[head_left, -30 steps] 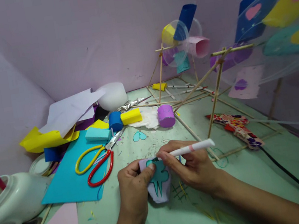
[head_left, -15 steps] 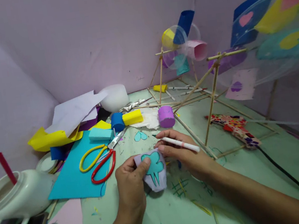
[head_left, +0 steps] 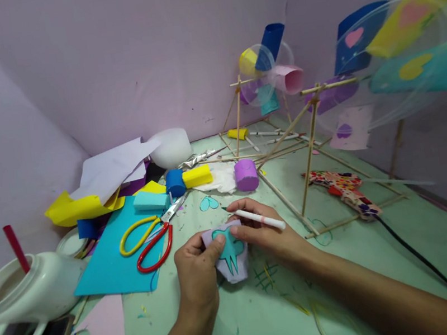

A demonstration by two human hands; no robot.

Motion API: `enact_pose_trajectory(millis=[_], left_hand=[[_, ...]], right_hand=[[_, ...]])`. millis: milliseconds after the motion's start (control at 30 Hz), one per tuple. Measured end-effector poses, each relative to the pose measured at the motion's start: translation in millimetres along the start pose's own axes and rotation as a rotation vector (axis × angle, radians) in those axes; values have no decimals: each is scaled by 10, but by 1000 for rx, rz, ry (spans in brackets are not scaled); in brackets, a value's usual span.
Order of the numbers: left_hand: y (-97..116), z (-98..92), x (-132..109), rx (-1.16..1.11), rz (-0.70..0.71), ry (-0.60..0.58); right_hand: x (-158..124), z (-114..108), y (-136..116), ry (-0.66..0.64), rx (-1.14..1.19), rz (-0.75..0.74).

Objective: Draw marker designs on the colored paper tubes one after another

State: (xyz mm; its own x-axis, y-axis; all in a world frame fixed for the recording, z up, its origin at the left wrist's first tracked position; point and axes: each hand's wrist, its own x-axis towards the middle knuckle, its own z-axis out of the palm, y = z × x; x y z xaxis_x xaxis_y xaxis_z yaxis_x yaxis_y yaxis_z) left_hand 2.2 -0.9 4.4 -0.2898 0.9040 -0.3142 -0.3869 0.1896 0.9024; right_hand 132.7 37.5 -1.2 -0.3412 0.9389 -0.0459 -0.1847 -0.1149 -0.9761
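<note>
My left hand is closed on a pale lilac piece of paper, thumb on its face. A teal cut-out with dark outlines, rounded lobes and pointed ends lies on that paper. My right hand holds a white felt-tip pen with a pink band, its dark tip pointing up and left. The right thumb also presses on the cut-out, covering part of its lobes. Just beyond my hands, small light-blue heart-like shapes lie on the green table cover.
Scissors lie on a blue sheet at left, near a white teapot. Stick frames with coloured paper wheels stand at right. A patterned glue gun with a black cord lies there. Paper rolls sit behind.
My right thumb has come down onto the teal cut-out, and the right hand with the pen has shifted slightly left. The left hand keeps its hold. The view has turned slightly.
</note>
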Motion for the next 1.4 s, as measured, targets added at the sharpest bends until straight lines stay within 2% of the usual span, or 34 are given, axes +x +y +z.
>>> enact_pose_trajectory(millis=[167,400,567,767,933,1233,1400], left_hand=[[11,8,12,-15,-5,5],[19,7,44,-11,-15,-18],[26,-18,86,12,-13,-8],[-23,-53,114,74,-20,-111],[-23,-45,113,148,-20,-18],[34,-22,74,212,62,23],[36,-28,88,228,51,54]], right_hand=[[5,-15,18,16,-41,3],[31,-45,64,34,134,59],[72,-82,96,121,100,14],[129,-116,89,229,83,-84],[151,-149,73,285,109,-114],[154,-121,118,252,174,-77],[167,-127,69,293,231,-80]])
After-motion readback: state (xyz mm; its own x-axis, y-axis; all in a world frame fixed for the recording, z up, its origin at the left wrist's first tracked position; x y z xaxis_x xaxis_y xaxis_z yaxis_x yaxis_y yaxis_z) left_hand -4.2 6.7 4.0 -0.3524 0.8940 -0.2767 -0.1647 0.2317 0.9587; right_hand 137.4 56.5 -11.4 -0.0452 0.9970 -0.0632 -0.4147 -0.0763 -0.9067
